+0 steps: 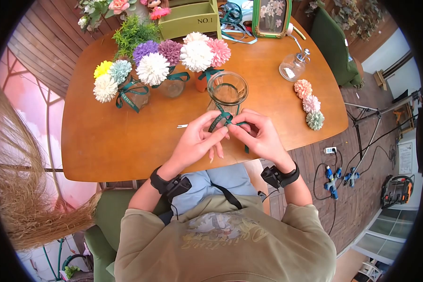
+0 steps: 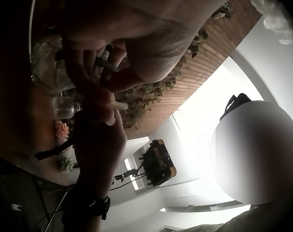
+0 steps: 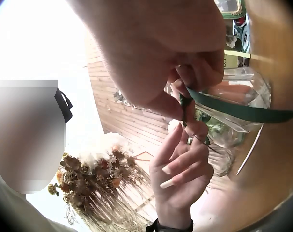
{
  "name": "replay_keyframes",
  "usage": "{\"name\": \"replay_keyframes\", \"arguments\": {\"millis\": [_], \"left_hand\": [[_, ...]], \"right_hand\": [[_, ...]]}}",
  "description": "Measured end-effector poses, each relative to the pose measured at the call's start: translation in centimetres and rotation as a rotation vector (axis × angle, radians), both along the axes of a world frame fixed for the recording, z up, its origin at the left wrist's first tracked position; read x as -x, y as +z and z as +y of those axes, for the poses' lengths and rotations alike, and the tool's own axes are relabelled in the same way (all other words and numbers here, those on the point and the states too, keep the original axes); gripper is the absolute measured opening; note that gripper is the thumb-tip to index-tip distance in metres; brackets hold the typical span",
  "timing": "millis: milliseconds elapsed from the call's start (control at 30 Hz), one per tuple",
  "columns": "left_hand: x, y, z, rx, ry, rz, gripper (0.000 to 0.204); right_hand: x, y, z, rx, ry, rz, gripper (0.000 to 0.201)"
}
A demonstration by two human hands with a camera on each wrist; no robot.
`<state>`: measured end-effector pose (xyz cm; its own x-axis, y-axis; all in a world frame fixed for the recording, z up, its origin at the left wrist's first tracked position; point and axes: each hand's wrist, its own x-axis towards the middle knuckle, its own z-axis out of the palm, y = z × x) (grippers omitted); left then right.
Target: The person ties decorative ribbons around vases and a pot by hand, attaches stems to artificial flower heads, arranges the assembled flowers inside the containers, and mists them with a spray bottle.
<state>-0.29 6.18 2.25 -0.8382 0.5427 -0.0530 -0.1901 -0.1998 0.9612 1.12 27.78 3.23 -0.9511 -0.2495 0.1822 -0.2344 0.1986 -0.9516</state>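
A dark green ribbon (image 1: 227,117) with pale lettering forms a loop between both hands, in front of a clear glass vase (image 1: 227,88). The left hand (image 1: 198,136) pinches the loop's left side between thumb and index finger, its other fingers loosely bent. Opposite it, the right hand (image 1: 258,135) pinches the ribbon at the middle, fingertips close to the left hand's. One ribbon tail hangs below the right hand. In the right wrist view a long green strip (image 3: 248,112) runs from the right hand (image 3: 185,72) toward the right edge.
Vases with pompom flowers (image 1: 153,68) and green bows stand at the back left. A green box (image 1: 188,21), a framed picture (image 1: 271,18) and loose ribbons are behind. On the right are a glass spray bottle (image 1: 293,66) and several pompom flowers (image 1: 311,104). A small white piece (image 1: 182,126) lies left.
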Motion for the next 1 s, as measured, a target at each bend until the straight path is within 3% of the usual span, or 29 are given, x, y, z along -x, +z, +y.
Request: {"name": "replay_keyframes", "arguments": {"millis": [133,200,300,333,400,500,533,600,733,867,967,1000], "left_hand": [[-0.2,-1.3,0.9,0.014,0.101,0.058,0.03],[0.1,-2.5,1.3,0.069,0.303,0.407,0.02],[0.2,-2.6,1.7,0.027,0.403,0.476,0.014],[0.0,-2.0,1.6,0.028,0.405,0.475,0.014],[-0.5,-0.2,1.2,-0.081,0.387,0.132,0.012],[0.4,-0.5,0.5,-0.193,0.426,-0.071,0.016],[0.7,-0.5,0.4,-0.193,0.427,-0.07,0.016],[1.2,-0.5,0.4,-0.264,0.619,-0.006,0.018],[1.5,-0.3,0.5,-0.185,0.769,0.108,0.021],[1.4,0.0,0.1,-0.314,0.702,0.044,0.023],[1.1,-0.9,-1.6,-0.781,0.081,-0.091,0.027],[1.2,-1.1,-2.1,-0.781,0.082,-0.091,0.027]], "right_hand": [[-0.2,0.6,-0.7,-0.085,-0.087,0.068,0.01],[-0.4,0.7,-1.1,-0.109,-0.113,0.117,0.01],[-0.6,0.5,-1.3,-0.16,-0.191,0.227,0.008],[-0.6,0.3,-1.4,-0.189,-0.24,0.288,0.008],[-0.7,0.2,-1.4,-0.195,-0.24,0.325,0.008],[-0.7,0.3,-1.8,-0.19,-0.289,0.393,0.009],[-0.7,0.4,-1.8,-0.183,-0.334,0.423,0.01],[-0.6,0.3,-1.2,-0.186,-0.354,0.418,0.009],[-0.4,-0.6,-0.1,-0.192,-0.403,0.409,0.006],[0.1,-0.7,0.0,-0.162,-0.452,0.331,0.004],[0.7,-1.7,0.2,-0.133,-0.443,0.295,0.007],[1.0,-2.1,0.4,-0.079,-0.448,0.266,0.008]]}}
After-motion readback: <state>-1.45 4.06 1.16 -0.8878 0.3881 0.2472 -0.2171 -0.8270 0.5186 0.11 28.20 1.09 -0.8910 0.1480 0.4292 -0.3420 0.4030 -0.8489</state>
